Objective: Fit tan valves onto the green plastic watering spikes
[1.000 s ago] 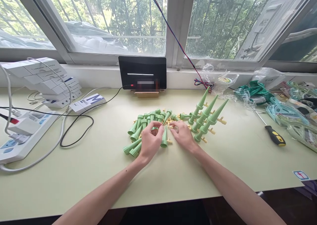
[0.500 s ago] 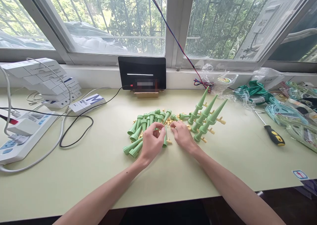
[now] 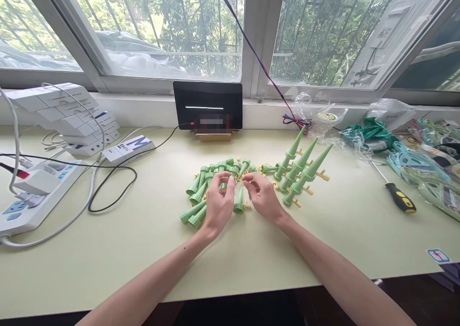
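My left hand (image 3: 220, 200) is closed in a pinch at the edge of a pile of green plastic plant watering spikes (image 3: 197, 196). Facing it, my right hand (image 3: 264, 196) also pinches, its fingertips almost meeting the left ones. Something small and yellowish shows between the fingertips, too small to make out. Below them a single green spike (image 3: 239, 202) lies with its open end toward me, a yellow valve (image 3: 247, 205) at its side. To the right of my right hand, three upright green spikes (image 3: 300, 170) carry yellow valves.
A tablet (image 3: 208, 105) leans at the window. White boxes (image 3: 68, 118), a power strip (image 3: 39, 196) and loose cables occupy the left. On the right are a screwdriver (image 3: 400, 197), a green plastic bundle (image 3: 370, 133) and bagged pale items (image 3: 413, 163).
Both hands have shifted slightly away from me, and their fingertips have come closer together. The right fingers have moved left toward the left hand. The view has shifted a little.
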